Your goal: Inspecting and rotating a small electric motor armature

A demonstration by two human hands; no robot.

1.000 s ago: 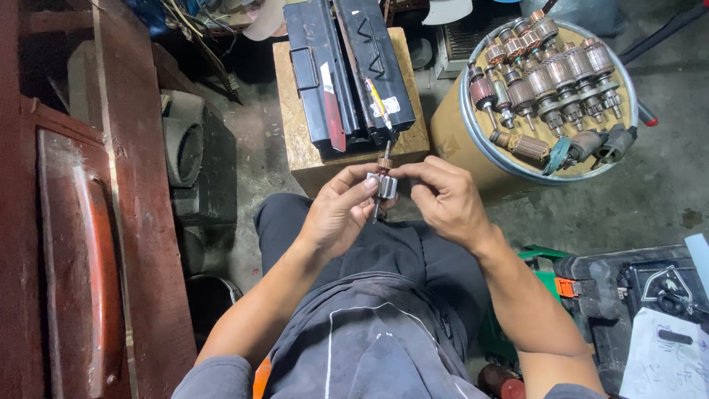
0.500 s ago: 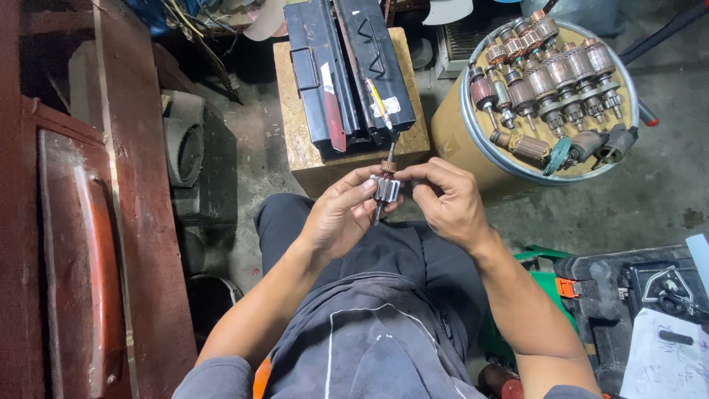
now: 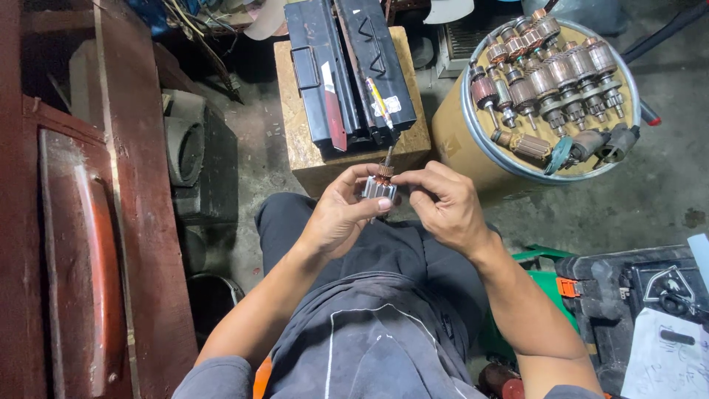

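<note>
Wooden block (image 3: pixel 303 148) fronts hands' (image 3: pixel 347 214) motor armature (image 3: pixel 380 188).

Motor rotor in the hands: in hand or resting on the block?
In hand. The rotor is held between left hand and right hand, shaft pointing up, above the lap, clear of the wooden block.

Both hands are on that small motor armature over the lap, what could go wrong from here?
1. The armature is pinched only by fingertips of the left hand and right hand, over the lap; a slip could drop it to the concrete floor and bend its shaft.
2. The drum beside the right hand carries loose armatures on top; an elbow bump might roll some off.
</note>
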